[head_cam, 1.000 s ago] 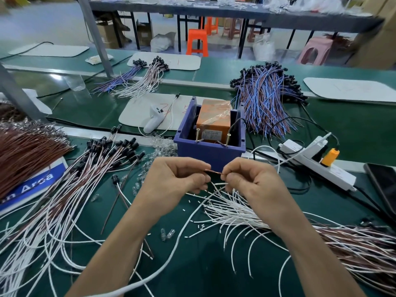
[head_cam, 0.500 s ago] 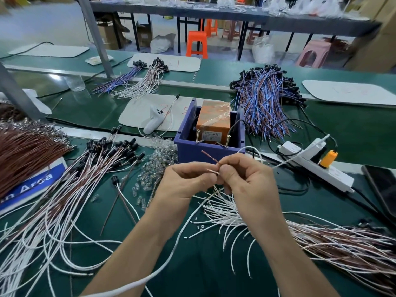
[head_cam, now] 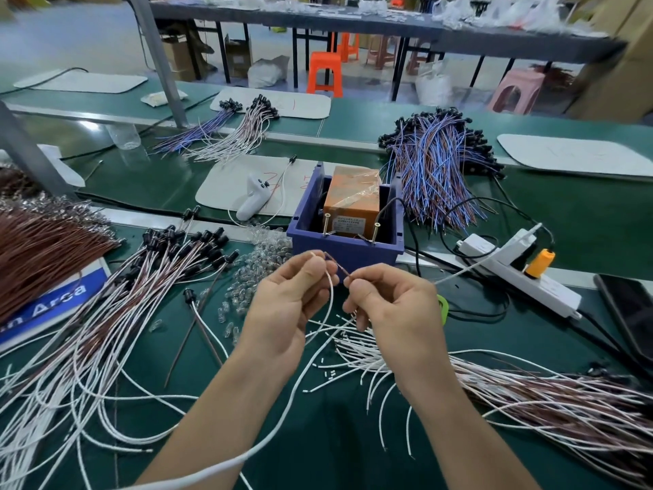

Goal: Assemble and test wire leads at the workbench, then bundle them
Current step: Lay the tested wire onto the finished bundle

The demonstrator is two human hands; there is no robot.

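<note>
Presently left grip [head_cam: 286, 298] is pinching a thin white wire lead [head_cam: 330, 295], right grip [head_cam: 392, 305] a thin brown wire [head_cam: 337, 268], above the green table [head_cam: 335, 436]; many loose white wires [head_cam: 367, 351] are awaiting assembly, testing, bundling.

On the blue card [head_cam: 53, 305] at the left edge of the bench, big white letters read "Arca", with the start cut off. The white mat [head_cam: 226, 185] carries red handwritten marks, perhaps a 7. The print on the orange box's label [head_cam: 348, 226] is too small to read.
</note>
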